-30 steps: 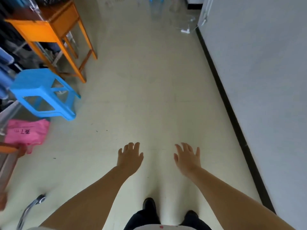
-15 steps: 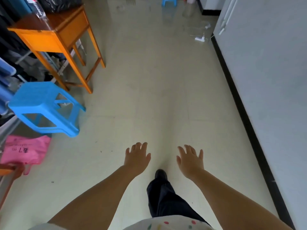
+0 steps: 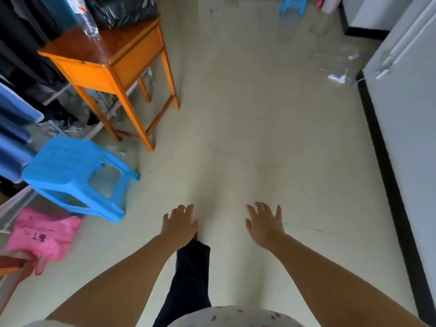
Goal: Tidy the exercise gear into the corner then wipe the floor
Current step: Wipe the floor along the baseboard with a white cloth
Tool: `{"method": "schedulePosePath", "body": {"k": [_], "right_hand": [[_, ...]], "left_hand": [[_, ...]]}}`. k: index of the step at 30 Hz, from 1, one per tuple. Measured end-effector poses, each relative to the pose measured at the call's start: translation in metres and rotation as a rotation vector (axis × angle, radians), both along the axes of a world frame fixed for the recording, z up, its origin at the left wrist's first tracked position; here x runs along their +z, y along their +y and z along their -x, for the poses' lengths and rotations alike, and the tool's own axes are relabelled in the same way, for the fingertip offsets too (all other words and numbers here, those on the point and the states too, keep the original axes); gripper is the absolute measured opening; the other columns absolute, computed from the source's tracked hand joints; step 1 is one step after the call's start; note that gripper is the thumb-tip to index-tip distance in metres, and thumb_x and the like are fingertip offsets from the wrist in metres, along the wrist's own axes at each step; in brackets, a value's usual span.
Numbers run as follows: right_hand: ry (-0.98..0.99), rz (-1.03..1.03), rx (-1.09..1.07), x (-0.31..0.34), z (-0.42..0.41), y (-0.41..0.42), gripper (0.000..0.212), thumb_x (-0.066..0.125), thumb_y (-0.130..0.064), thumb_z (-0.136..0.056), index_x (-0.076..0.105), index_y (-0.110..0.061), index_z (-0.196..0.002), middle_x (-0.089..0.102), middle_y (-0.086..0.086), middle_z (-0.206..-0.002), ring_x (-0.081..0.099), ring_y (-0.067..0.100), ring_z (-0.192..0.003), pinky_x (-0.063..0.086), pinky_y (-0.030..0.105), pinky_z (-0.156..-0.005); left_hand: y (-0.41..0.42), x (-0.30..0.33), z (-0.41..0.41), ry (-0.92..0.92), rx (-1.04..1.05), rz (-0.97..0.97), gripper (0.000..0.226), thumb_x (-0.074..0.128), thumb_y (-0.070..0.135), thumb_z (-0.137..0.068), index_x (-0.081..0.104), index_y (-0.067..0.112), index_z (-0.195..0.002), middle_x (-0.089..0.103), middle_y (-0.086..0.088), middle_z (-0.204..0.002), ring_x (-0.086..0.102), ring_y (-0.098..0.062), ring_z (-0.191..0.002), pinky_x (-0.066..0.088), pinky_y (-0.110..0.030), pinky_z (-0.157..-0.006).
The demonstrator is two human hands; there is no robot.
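Both my hands are out front, low centre of the frame; left hand [image 3: 180, 224] and right hand [image 3: 265, 224] have fingers spread and loose, holding nothing; no exercise gear shows anywhere, so I judge I'm walking to find it; best to keep hands free and scan the clutter at left; the pale floor [image 3: 247, 138] is glossy; an orange table [image 3: 106, 57] stands upper left, a blue stool [image 3: 70, 171] below it, the wall [image 3: 412, 138] at right.
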State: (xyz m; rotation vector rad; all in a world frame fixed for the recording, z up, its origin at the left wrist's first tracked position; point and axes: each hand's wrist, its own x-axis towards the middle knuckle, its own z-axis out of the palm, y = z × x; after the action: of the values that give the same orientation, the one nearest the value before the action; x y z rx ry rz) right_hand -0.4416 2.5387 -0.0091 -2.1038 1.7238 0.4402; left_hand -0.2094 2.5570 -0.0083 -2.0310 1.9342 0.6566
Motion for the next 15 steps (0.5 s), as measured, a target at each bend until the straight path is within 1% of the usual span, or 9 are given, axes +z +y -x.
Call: {"method": "schedulePosePath", "body": {"k": [4, 5, 8, 12, 15], "right_hand": [[-0.020, 0.027, -0.049, 0.001, -0.046, -0.114, 0.047, 0.028, -0.035, -0.102, 0.024, -0.021, -0.147, 0.021, 0.005, -0.155, 0.016, 0.020, -0.145, 0.007, 0.057, -0.116], [-0.027, 0.008, -0.081, 0.007, -0.054, -0.141, 0.047, 0.028, -0.035, -0.102, 0.023, -0.021, -0.147, 0.022, 0.005, -0.155, 0.016, 0.020, -0.145, 0.008, 0.056, -0.116], [-0.058, 0.022, -0.190, 0.020, -0.070, -0.219, 0.047, 0.027, -0.035, -0.102, 0.022, -0.023, -0.147, 0.021, 0.003, -0.155, 0.017, 0.020, -0.144, 0.009, 0.054, -0.116], [-0.078, 0.007, -0.304, 0.021, -0.065, -0.296, 0.048, 0.025, -0.036, -0.102, 0.021, -0.024, -0.149, 0.020, 0.002, -0.156, 0.017, 0.020, -0.145, 0.007, 0.052, -0.118], [-0.023, -0.059, -0.348, 0.009, -0.038, -0.351, 0.048, 0.023, -0.036, -0.103, 0.019, -0.025, -0.149, 0.016, 0.002, -0.157, 0.012, 0.019, -0.146, 0.004, 0.053, -0.117]], "left_hand": [[-0.118, 0.003, -0.038, -0.044, -0.090, 0.002, 0.049, 0.029, 0.039, -0.100, 0.022, 0.020, -0.146, 0.037, -0.006, -0.143, 0.039, -0.022, -0.129, 0.028, -0.038, -0.108], [-0.149, 0.008, -0.045, -0.037, -0.115, -0.010, 0.049, 0.029, 0.038, -0.100, 0.023, 0.019, -0.146, 0.037, -0.006, -0.142, 0.039, -0.023, -0.129, 0.027, -0.039, -0.109], [-0.245, 0.022, -0.057, -0.069, -0.212, 0.038, 0.048, 0.030, 0.037, -0.100, 0.025, 0.018, -0.145, 0.039, -0.007, -0.140, 0.040, -0.024, -0.128, 0.027, -0.040, -0.109], [-0.352, 0.021, -0.043, -0.017, -0.291, 0.017, 0.047, 0.031, 0.036, -0.100, 0.027, 0.017, -0.143, 0.040, -0.008, -0.140, 0.040, -0.025, -0.128, 0.026, -0.041, -0.109], [-0.424, 0.010, -0.016, 0.011, -0.378, -0.047, 0.049, 0.029, 0.035, -0.100, 0.023, 0.018, -0.146, 0.036, -0.007, -0.145, 0.036, -0.024, -0.132, 0.022, -0.042, -0.112]]}}
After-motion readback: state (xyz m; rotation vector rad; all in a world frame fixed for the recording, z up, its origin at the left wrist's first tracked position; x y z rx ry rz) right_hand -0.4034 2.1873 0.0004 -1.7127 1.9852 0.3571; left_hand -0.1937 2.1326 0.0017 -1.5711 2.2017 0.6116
